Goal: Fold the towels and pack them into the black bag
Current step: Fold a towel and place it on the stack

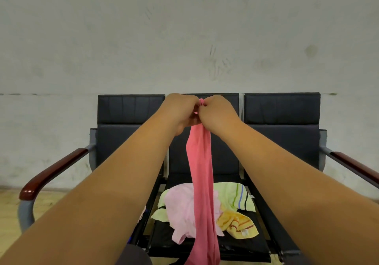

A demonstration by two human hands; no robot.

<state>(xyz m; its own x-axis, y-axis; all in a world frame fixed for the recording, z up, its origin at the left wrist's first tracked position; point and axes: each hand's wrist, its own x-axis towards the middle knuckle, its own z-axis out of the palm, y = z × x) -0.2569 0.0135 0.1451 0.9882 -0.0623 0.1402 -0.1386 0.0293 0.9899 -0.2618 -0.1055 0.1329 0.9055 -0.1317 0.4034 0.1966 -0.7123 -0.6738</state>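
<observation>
While hands [180, 109] pinch its top, coral towel [202, 182] hangs beneath

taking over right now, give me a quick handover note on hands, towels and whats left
Left hand: pinches the top edge of the coral towel.
Right hand: pinches the same edge, close beside the left.
The coral towel hangs bunched and unfolded above the middle seat.
Light pink towel, green striped towel and yellow striped towel lie heaped, unfolded, on that seat.
Black bag: cannot make it out in this view.
Done: nothing visibly folded or packed.
Left: fold all four, pack them.
</observation>
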